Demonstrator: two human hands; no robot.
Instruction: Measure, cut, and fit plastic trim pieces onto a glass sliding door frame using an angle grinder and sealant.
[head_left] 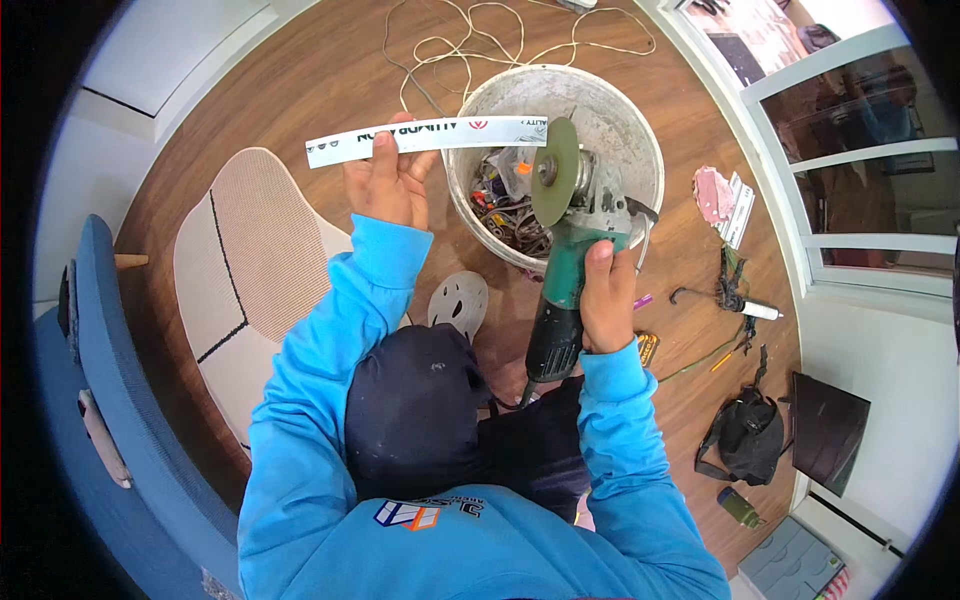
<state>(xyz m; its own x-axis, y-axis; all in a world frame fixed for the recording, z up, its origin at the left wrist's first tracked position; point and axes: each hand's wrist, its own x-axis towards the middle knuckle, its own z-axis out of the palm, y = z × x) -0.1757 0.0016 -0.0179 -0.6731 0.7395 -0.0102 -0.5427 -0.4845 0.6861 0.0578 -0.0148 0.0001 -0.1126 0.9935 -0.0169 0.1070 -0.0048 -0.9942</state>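
My left hand point(392, 180) grips a long white printed strip point(430, 134) between thumb and fingers, held roughly level. The strip's right end lies at the edge of the green disc point(555, 165) of an angle grinder; I cannot tell whether they touch. My right hand point(610, 295) is wrapped around the green and black body point(550, 330) of that grinder, which points away from me with the disc upright. Below both, a dirty white bucket point(640, 140) holds tools, cables and plastic bags, partly hidden by the grinder.
Cords point(460, 40) lie beyond the bucket on the wooden floor point(300, 80). A beige mat point(250, 260) and blue sofa point(130, 370) are left. Right are a caulking gun point(750, 305), black bag point(745, 435), dark panel point(830, 420), bottle point(740, 508) and glass door point(850, 120).
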